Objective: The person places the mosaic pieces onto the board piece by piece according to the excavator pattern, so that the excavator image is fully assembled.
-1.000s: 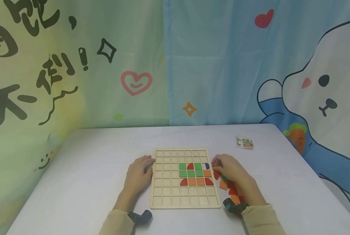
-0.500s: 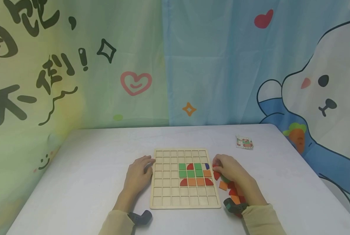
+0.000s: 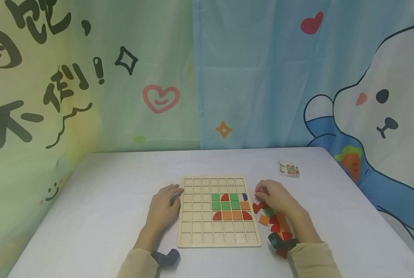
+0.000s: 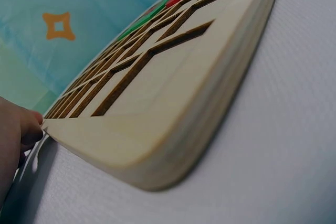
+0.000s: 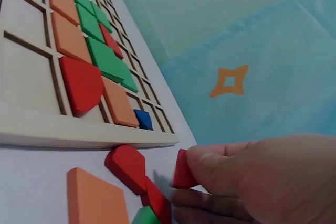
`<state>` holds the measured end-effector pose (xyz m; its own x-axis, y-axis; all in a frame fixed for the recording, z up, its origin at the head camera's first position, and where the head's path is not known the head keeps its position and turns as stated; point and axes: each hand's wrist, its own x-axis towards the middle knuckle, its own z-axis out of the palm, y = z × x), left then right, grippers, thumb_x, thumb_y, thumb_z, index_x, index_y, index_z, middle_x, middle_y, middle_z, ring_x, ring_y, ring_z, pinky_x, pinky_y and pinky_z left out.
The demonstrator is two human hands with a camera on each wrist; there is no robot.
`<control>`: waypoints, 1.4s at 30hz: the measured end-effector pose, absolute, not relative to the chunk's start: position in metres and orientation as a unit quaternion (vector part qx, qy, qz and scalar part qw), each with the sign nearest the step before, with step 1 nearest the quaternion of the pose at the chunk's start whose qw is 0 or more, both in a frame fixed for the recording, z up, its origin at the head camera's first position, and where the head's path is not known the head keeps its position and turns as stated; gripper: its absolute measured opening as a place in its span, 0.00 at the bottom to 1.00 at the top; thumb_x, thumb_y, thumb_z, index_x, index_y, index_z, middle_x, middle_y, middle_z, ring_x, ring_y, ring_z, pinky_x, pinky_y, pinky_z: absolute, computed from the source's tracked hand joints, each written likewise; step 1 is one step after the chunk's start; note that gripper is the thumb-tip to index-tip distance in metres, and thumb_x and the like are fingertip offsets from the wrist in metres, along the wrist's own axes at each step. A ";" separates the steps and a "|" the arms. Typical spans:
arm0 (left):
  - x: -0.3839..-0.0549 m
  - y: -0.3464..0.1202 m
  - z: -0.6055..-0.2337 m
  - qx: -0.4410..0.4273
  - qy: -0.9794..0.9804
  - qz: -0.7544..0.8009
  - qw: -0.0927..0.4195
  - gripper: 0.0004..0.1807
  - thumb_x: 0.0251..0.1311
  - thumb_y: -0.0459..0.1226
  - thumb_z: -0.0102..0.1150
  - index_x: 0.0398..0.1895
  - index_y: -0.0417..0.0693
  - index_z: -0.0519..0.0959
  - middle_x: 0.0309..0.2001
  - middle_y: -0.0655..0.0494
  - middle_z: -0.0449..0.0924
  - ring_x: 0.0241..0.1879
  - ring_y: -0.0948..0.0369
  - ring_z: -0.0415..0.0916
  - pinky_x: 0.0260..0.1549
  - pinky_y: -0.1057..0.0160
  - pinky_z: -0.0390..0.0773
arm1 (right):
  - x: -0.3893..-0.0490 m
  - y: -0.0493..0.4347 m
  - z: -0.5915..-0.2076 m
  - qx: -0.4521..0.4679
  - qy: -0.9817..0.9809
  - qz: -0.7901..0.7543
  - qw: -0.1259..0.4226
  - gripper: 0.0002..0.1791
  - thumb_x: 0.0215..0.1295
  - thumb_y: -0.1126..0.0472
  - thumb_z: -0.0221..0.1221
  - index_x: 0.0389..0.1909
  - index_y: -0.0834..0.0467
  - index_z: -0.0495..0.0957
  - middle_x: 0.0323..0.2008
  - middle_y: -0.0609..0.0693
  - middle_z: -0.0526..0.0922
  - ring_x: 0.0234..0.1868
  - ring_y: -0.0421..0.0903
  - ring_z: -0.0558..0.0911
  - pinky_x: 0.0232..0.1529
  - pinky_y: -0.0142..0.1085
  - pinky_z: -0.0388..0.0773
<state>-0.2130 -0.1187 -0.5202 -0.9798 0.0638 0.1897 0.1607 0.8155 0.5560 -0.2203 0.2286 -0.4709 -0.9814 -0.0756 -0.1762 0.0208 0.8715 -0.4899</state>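
A wooden grid board (image 3: 197,227) lies flat on the table, with green, red, orange and blue pieces set in several of its cells. My left hand (image 3: 163,206) rests at the board's left edge, fingers loosely extended and touching it. Just off the right edge, my right hand (image 3: 276,196) pinches a red tile (image 5: 182,171) between thumb and fingers, held above the table. Below it in the right wrist view lie a loose red quarter-round piece (image 5: 127,167), an orange square (image 5: 94,200) and part of a green piece (image 5: 145,216).
A pile of loose red, orange and green pieces (image 3: 263,220) spreads along the board's right side, partly hidden under the right forearm. A small picture packet (image 3: 289,168) lies at the back right. A printed curtain (image 3: 248,77) hangs behind the table.
My right hand has moved slightly right and up, away from the board's edge, with the red tile in its fingers. More of the loose pieces show beneath it. The left hand stays put.
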 end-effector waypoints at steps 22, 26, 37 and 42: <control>-0.213 -0.119 -0.519 -0.067 -0.948 -0.299 0.087 0.16 0.63 0.39 0.49 0.53 0.56 0.78 0.62 0.57 0.74 0.67 0.55 0.64 0.67 0.44 0.61 | -0.215 0.230 -0.456 -0.023 0.956 -0.275 0.102 0.10 0.60 0.53 0.63 0.40 0.49 0.77 0.35 0.48 0.82 0.37 0.44 0.77 0.37 0.38 0.83; -0.213 -0.119 -0.519 -0.067 -0.948 -0.299 0.089 0.16 0.63 0.39 0.49 0.53 0.56 0.78 0.62 0.57 0.74 0.67 0.55 0.64 0.67 0.44 0.61 | -0.215 0.229 -0.455 -0.022 0.954 -0.281 0.104 0.13 0.61 0.54 0.63 0.45 0.50 0.77 0.35 0.48 0.81 0.36 0.44 0.77 0.36 0.37 0.83; -0.212 -0.118 -0.518 -0.064 -0.949 -0.298 0.085 0.16 0.63 0.39 0.49 0.53 0.56 0.78 0.62 0.56 0.74 0.67 0.55 0.64 0.67 0.44 0.61 | -0.212 0.222 -0.455 -0.056 0.949 -0.286 0.124 0.05 0.59 0.57 0.64 0.34 0.52 0.80 0.28 0.45 0.80 0.31 0.42 0.76 0.32 0.32 0.79; -0.212 -0.118 -0.518 -0.064 -0.949 -0.297 0.085 0.17 0.63 0.39 0.49 0.53 0.56 0.78 0.62 0.56 0.74 0.68 0.55 0.64 0.67 0.43 0.61 | -0.210 0.217 -0.457 -0.074 0.942 -0.294 0.142 0.04 0.59 0.60 0.63 0.30 0.53 0.77 0.24 0.45 0.80 0.27 0.41 0.76 0.27 0.32 0.75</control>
<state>-0.2123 -0.1184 -0.5180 -0.9775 0.0710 0.1986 0.1716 0.8151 0.5534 -0.2095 0.2165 -0.4573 -0.9489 -0.2227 -0.2237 -0.0561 0.8164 -0.5747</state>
